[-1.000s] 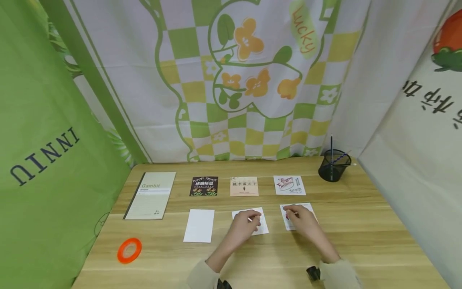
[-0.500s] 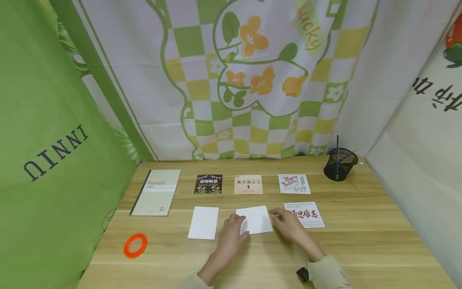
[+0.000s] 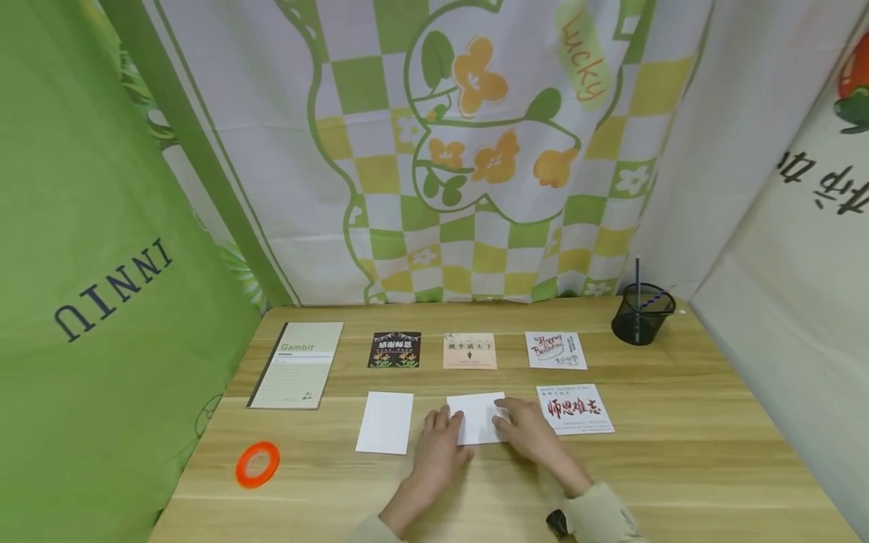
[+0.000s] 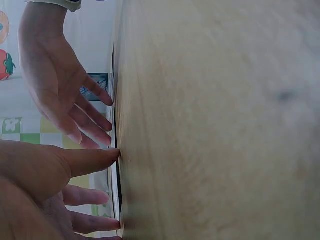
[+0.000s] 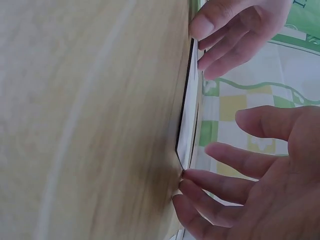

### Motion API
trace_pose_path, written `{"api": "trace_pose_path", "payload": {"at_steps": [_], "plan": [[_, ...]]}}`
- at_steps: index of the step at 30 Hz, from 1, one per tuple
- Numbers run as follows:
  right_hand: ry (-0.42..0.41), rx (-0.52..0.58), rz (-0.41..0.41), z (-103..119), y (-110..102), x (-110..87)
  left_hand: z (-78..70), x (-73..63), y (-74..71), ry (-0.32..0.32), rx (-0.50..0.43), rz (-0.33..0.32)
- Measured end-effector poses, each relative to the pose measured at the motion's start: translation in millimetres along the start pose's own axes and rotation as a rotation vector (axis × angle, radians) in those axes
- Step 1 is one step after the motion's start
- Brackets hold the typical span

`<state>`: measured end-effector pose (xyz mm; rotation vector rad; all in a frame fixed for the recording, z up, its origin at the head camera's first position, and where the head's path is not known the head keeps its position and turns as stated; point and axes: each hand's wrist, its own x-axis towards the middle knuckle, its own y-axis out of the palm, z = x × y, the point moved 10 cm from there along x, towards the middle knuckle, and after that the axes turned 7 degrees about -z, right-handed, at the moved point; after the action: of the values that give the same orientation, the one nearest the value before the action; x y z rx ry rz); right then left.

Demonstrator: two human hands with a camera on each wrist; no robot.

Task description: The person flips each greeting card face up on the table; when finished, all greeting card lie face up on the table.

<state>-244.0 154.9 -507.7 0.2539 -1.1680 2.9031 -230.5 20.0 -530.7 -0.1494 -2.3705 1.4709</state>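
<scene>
Okay, left hand (image 3: 436, 449) and right hand (image 3: 529, 430) rest loose, gripping nothing, at left and right edges of middle white card (image 3: 478, 418), near row on table (image 3: 692, 467); even fingertip nudges should square it best.

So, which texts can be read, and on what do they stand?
"Gambit" on the notebook
"Lucky" on the curtain
"UINNI", left to right, on the green cloth
"桃李满天下" on the pink card
"Happy Birthday" on the top right card
"师恩难忘" on the lower right card
Black card: characters blurred
Right cloth: characters cut off, unclear
Other print: too small
</scene>
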Motion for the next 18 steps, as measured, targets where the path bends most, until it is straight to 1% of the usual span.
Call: {"api": "trace_pose_path", "payload": {"at_steps": [5,7,13,18], "plan": [[-0.012,-0.017,-0.015,0.8,1.4,1.4,-0.7,1.3,-3.6,0.017,0.011,-0.031],[-0.019,-0.029,-0.02,1.0,0.9,1.4,0.0,1.6,-4.0,0.019,0.019,-0.033],[-0.032,-0.025,-0.028,2.9,0.2,1.2,0.9,2.2,-4.9,0.012,0.036,-0.012],[0.0,0.012,-0.023,0.1,1.5,2.0,0.4,2.2,-6.4,0.014,0.057,-0.009]]}}
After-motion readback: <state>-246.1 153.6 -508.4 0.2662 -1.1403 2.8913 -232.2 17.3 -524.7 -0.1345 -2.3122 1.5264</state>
